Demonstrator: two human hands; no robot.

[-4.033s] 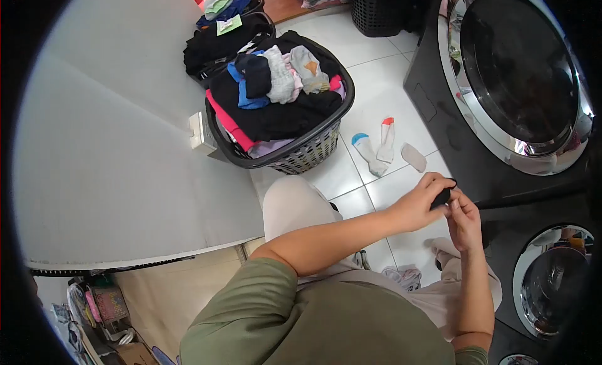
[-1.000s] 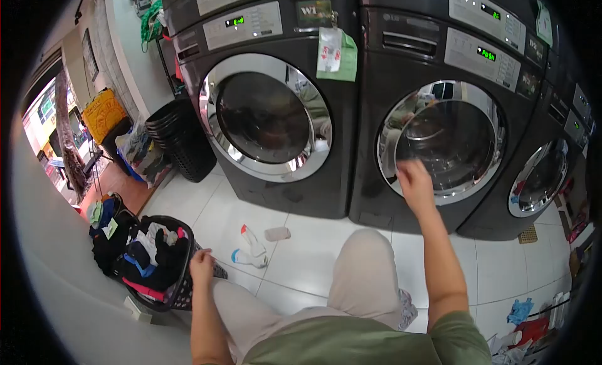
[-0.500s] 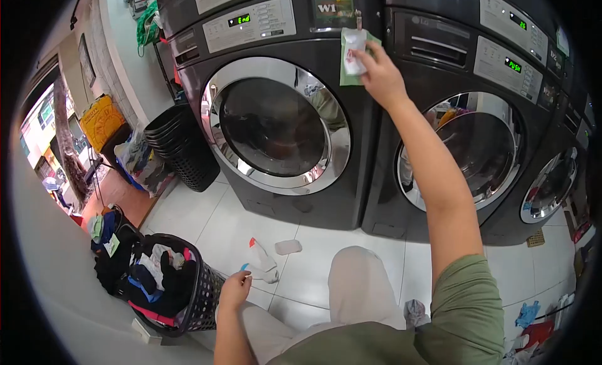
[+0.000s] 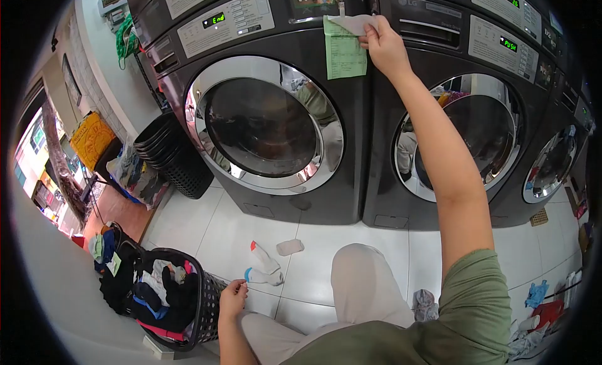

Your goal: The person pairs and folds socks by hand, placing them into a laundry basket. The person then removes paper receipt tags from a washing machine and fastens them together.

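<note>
My right hand [image 4: 385,46] is raised to the front of the dark washing machines, its fingers closed on the lifted edge of a white slip of paper [image 4: 352,24]. Under it hangs a green printed slip [image 4: 346,56], below a small clip on the machine panel. Low on the left, my left hand [image 4: 233,297] has its fingers curled together near my knee, beside the laundry basket [image 4: 207,302]; what they hold, if anything, is too small to make out. A white sock with red and blue ends [image 4: 264,264] lies on the floor just beyond it.
The front-loading washer [image 4: 263,126] with "End" on its display stands ahead, another machine [image 4: 464,139] to its right. A small greyish cloth [image 4: 290,247] and a crumpled grey one [image 4: 425,305] are on the tiles. Stacked black baskets [image 4: 172,155] stand at left.
The white slip, flat over the green one before, is now lifted and turned up by my right hand, exposing the printed green slip. The view has shifted slightly; my left hand stays low.
</note>
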